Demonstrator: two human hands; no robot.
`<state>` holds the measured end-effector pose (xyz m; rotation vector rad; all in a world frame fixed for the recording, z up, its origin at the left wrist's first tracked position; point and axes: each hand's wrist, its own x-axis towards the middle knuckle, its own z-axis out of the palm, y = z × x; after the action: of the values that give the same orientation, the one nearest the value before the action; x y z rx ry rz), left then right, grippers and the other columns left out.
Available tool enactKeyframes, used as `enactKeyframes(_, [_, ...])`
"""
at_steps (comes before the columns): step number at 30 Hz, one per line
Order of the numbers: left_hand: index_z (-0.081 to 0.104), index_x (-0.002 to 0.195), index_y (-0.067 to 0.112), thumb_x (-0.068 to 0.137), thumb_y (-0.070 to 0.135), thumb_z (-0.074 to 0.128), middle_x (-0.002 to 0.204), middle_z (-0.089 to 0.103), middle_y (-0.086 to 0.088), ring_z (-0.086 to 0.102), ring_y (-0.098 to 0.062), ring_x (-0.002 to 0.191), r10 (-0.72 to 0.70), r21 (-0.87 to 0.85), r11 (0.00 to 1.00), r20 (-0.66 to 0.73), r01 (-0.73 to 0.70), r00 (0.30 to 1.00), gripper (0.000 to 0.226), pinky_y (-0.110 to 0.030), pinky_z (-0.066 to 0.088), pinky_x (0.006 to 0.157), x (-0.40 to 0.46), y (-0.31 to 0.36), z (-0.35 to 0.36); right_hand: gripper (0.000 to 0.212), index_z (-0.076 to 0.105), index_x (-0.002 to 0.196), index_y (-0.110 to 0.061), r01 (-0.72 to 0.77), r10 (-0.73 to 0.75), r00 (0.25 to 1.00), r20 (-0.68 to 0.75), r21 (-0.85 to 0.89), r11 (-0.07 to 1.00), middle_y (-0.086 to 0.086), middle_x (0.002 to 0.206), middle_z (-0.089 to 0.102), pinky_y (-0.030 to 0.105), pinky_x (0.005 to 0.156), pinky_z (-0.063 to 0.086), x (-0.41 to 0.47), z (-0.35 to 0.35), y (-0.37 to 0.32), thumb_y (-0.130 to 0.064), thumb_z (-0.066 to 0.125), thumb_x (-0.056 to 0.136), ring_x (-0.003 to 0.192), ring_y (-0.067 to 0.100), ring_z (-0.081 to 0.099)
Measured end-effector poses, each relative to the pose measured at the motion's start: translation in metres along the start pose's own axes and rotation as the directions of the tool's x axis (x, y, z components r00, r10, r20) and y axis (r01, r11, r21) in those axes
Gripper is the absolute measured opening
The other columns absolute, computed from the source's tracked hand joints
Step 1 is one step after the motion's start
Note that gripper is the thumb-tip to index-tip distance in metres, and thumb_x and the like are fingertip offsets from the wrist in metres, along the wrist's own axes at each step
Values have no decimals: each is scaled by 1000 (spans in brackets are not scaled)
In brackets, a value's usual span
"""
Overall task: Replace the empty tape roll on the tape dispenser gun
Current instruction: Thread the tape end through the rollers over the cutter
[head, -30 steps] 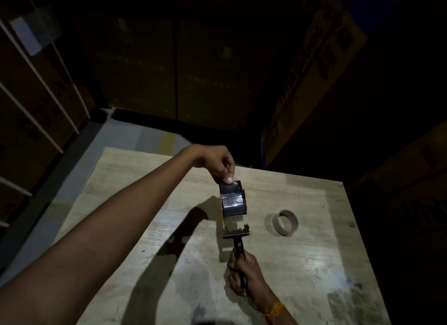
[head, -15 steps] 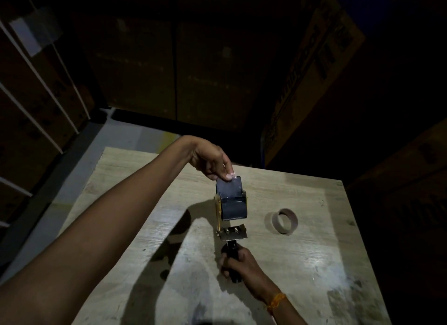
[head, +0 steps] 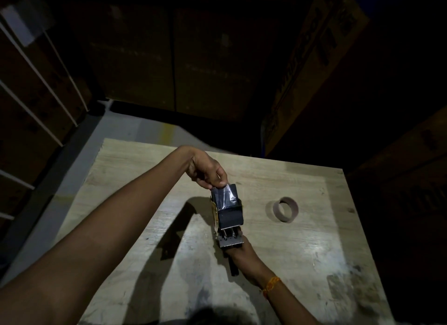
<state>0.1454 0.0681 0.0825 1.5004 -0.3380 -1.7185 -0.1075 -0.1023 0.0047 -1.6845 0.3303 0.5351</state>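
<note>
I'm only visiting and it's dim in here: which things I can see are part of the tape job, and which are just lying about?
Part of the job:
- tape dispenser gun, handle held by the right hand
- loose tape end, pinched by the left hand
- empty tape core, lying apart on the table

Just lying about:
- cardboard boxes behind the table

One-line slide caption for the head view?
Left hand pulls tape end on dispenser gun; right hand grips handle; empty core on table.

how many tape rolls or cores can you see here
2. A dark roll of tape sits mounted on the metal tape dispenser gun held over the pale wooden table; an empty brown cardboard core stands on the table, right of the gun.
</note>
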Motion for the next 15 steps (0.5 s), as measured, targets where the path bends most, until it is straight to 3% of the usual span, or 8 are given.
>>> enactKeyframes(4, [80, 71, 18, 70, 7, 93, 71, 75, 1, 70, -4, 61, 0, -43, 999, 73, 4, 997, 17, -13, 56, 53, -2, -6, 1, 15, 73, 114, -15, -21, 21, 1000, -4, 4, 1000, -18, 85, 75, 17, 73, 50, -5, 4, 6, -14, 68, 99, 78, -4, 64])
enactKeyframes(7, [82, 77, 16, 46, 26, 105, 72, 76, 1, 72, -5, 64, 14, -69, 998, 157, -3, 987, 40, -15, 59, 56, -4, -8, 2, 17, 74, 112, -17, -39, 39, 999, 2, 0, 999, -17, 87, 76, 16, 75, 50, -8, 6, 5, -10, 66, 100, 80, -5, 66])
enactKeyframes(12, [83, 92, 12, 50, 26, 105, 84, 80, -2, 77, -8, 76, 10, -85, 996, 170, 4, 985, 49, -16, 62, 64, -4, -12, -4, 14, 74, 108, -19, -36, 36, 999, -5, -30, 999, -17, 75, 73, 12, 67, 49, -9, 10, 2, -11, 65, 100, 68, -5, 60])
enactKeyframes(15, [83, 95, 10, 62, 20, 98, 87, 80, -3, 77, -9, 81, 13, -113, 994, 131, 2, 991, 37, -18, 63, 71, -4, -15, -7, 18, 72, 103, -29, -33, 32, 999, -17, -25, 999, -14, 78, 71, 12, 65, 49, -10, 14, -2, -12, 66, 100, 67, -1, 60])
